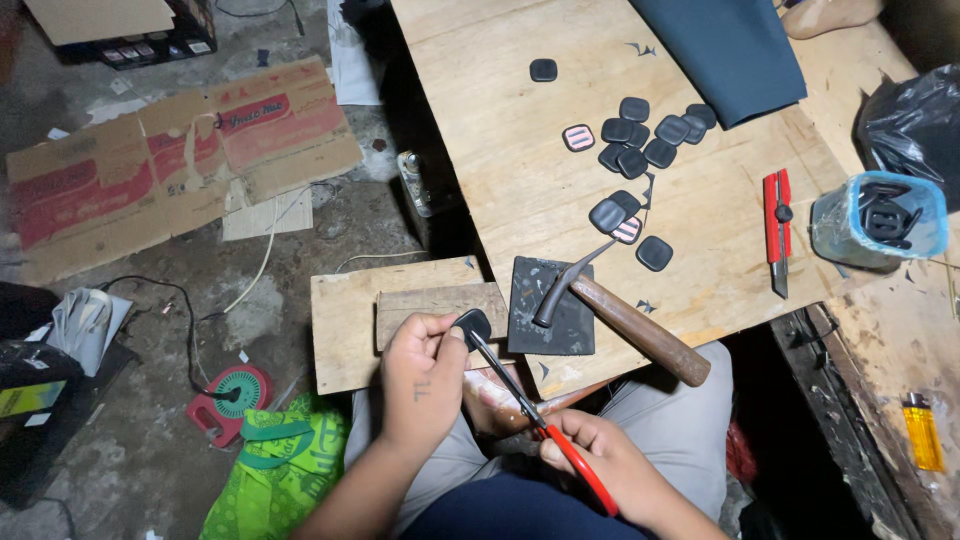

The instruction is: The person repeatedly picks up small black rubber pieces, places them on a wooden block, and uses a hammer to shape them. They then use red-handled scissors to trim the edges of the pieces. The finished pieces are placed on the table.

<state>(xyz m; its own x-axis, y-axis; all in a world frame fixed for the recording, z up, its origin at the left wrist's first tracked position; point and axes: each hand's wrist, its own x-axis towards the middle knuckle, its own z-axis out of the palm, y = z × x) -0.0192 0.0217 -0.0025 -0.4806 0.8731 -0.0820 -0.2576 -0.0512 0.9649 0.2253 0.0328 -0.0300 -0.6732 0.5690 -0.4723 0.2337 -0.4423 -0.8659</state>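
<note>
Right now your left hand (pixel 422 375) pinches a small dark rounded-square piece (pixel 472 325) between thumb and fingertips, just above the near edge of the wooden board (pixel 345 330), while your right hand (pixel 600 455) is closed around the red handles of the scissors (pixel 520 395), whose blades reach up to the piece's lower edge. The likeliest slip, I judge, is a blade catching your left thumb, since the thumb sits right beside the cut; a small piece held only by a fingertip pinch could also twist or drop into your lap. Just beyond the blades lies a dark metal plate (pixel 555 325) with a hammer (pixel 620 315) resting across it, its wooden handle angled toward your right wrist, so a wide elbow swing could knock it. Farther up the table (pixel 500 150) a cluster of finished dark pieces (pixel 640 140) is well apart, as are a red utility knife (pixel 777 230), a blue-rimmed cup (pixel 880 220) and a yellow lighter (pixel 922 432)
</note>
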